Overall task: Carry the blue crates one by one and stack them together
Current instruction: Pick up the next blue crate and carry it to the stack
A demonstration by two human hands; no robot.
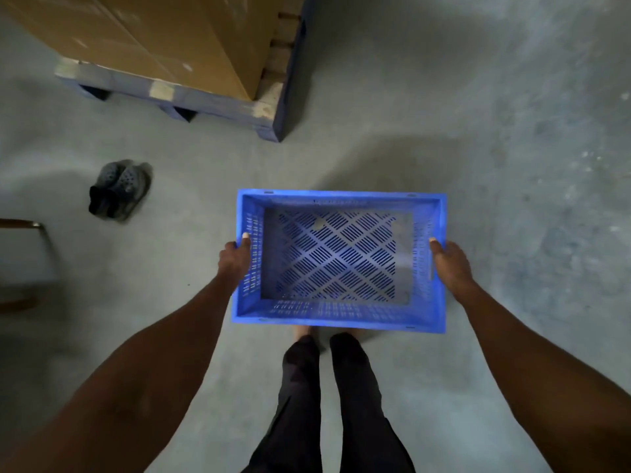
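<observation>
An empty blue crate [338,196] with a slotted bottom is held level above the grey floor in front of my legs. My left hand [234,259] grips its left short side, thumb hooked over the rim. On the opposite short side my right hand [450,264] grips the rim the same way, with the fingers hidden outside the wall. No other blue crate is in view.
A blue wooden pallet [218,104] carrying a big cardboard box [164,39] stands at the upper left. A pair of dark shoes [119,189] lies on the floor to the left. A piece of furniture with a metal frame [34,233] shows at the left edge. Bare concrete floor [512,131] spreads to the right.
</observation>
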